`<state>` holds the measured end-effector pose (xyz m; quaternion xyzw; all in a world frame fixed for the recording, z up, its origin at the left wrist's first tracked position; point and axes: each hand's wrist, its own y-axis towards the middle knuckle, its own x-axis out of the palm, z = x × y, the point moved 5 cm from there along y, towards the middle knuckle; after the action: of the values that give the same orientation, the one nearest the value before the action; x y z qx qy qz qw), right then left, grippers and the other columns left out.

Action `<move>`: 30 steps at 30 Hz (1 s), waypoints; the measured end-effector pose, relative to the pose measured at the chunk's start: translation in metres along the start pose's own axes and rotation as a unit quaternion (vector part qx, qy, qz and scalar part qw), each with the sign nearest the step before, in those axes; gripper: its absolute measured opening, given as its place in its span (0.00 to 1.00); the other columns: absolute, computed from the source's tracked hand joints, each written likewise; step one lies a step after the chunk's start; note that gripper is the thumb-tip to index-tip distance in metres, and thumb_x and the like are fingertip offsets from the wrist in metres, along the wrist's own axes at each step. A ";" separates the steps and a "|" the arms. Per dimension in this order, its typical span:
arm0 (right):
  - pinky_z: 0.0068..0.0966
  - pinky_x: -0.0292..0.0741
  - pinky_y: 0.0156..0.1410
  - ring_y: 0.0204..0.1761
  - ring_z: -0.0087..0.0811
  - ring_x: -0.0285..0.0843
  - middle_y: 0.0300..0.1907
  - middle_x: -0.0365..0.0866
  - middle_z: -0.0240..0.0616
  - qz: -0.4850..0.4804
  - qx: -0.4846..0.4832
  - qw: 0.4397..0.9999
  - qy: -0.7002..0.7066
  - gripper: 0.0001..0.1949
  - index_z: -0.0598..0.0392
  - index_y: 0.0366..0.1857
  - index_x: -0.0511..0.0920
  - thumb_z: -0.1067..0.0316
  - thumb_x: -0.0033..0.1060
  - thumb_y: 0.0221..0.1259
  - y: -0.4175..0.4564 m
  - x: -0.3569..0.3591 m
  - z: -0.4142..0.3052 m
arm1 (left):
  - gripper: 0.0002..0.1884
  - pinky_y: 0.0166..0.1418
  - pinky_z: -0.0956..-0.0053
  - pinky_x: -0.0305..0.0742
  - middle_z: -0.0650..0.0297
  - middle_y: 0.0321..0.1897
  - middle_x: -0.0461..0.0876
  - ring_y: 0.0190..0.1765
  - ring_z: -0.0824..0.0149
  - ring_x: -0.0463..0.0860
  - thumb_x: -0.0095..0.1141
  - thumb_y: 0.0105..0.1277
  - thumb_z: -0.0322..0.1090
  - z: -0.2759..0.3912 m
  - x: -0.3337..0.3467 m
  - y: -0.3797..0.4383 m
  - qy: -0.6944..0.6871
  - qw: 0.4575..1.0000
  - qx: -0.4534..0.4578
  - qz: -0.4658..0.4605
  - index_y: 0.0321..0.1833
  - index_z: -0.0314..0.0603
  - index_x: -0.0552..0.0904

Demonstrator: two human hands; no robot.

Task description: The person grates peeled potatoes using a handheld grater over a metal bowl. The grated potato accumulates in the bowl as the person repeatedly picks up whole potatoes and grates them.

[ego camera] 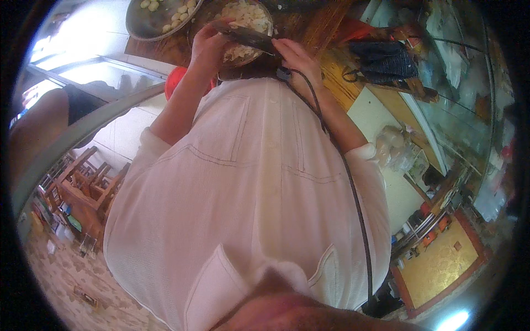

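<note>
My left hand [209, 45] grips one end of a dark, flat device [250, 38], which looks like a smartphone. At the device's other end are the fingers of my right hand [301, 62]. A black cable [314, 93] with a plug-like end runs from beside my right hand along my right arm. Beneath the device stands a round bowl [271, 27] of pale, flaky pieces [244, 14], partly hidden by the device. Left of it, a metal bowl [155, 29] holds several pale, rounded pieces [180, 17] and a few greenish ones [150, 5].
The bowls stand on a brown wooden table [151, 49]. A red plastic object [175, 81] shows beside my left forearm. Dark cloth [385, 60] lies at the right. Wooden stools [80, 178] stand to the left, near a person's bare limb [39, 118]. Plastic bags [391, 147] sit at the right.
</note>
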<state>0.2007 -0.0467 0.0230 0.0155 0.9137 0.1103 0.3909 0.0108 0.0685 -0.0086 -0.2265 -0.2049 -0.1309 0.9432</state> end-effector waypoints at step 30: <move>0.36 0.77 0.56 0.53 0.45 0.78 0.56 0.75 0.39 -0.006 -0.003 0.999 -0.050 0.30 0.49 0.60 0.73 0.78 0.60 0.47 0.005 -0.004 -0.009 | 0.19 0.54 0.76 0.76 0.59 0.45 0.84 0.48 0.70 0.82 0.52 0.60 0.20 0.009 0.001 -0.005 0.223 0.963 0.136 0.060 0.55 0.33 0.79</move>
<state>0.1968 -0.0438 0.0329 0.0143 0.8927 0.1096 0.4368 0.0068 0.0682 0.0009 -0.0733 0.0093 -0.0920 0.9930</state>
